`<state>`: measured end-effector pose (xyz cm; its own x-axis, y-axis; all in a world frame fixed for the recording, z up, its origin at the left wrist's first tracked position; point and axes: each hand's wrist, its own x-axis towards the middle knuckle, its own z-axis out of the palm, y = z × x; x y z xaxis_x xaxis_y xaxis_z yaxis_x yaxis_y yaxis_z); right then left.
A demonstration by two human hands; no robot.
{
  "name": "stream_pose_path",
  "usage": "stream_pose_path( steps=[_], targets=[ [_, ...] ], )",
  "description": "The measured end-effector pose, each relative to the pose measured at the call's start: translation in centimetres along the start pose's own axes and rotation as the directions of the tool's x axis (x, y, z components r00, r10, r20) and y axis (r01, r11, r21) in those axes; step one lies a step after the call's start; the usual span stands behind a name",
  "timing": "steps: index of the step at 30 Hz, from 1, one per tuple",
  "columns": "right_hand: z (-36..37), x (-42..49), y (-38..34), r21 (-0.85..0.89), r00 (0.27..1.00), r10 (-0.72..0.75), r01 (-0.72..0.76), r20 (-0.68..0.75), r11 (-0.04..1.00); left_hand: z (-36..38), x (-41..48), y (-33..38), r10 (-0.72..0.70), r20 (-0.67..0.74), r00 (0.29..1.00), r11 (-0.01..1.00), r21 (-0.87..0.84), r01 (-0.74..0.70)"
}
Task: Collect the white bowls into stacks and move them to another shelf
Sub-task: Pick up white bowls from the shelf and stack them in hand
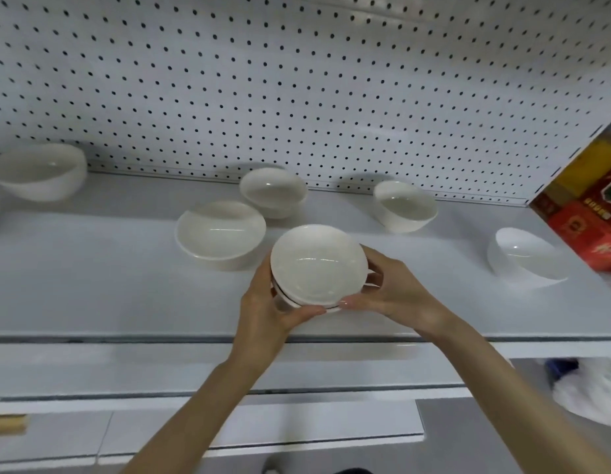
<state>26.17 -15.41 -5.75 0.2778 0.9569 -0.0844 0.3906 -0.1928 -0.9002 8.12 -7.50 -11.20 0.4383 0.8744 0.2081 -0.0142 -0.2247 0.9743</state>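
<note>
Left hand (267,304) and right hand (401,293) grip stacked bowls (317,265), topmost empty.

Stack of bowls (317,265): white glazed ceramic by the look, smooth, glossy, sharp highlights inside the top one. Wide bowl (222,234) and back bowl (273,189): same glossy white glaze. Far-left bowl (40,171): glossy too, softer highlights. Far-right bowl (526,254): whiter, shinier, material unclear. Shelf (92,275): pale grey, smooth, matt, looks like painted metal. Pegboard (297,80): white, matt, punched with dark holes. Boxes (591,213): printed card, red and yellow, slight sheen. Bag (591,388): thin white plastic, crinkled. Strip (6,424) at lower left: pale wood tone, blurred
</note>
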Motion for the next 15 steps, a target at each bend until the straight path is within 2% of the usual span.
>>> stream_pose_path(
  steps=[10,15],
  targets=[
    [-1.0,1.5,1.1,0.053,1.000,0.006,-0.007,0.030,0.999,0.6,1.5,-1.0,-0.023,0.038,0.999,0.993,0.114,0.019],
    [-0.6,1.9,1.6,0.073,1.000,0.023,-0.023,-0.004,0.997,0.9,1.9,-1.2,-0.043,0.046,0.998,0.996,0.084,0.039]
  ],
)
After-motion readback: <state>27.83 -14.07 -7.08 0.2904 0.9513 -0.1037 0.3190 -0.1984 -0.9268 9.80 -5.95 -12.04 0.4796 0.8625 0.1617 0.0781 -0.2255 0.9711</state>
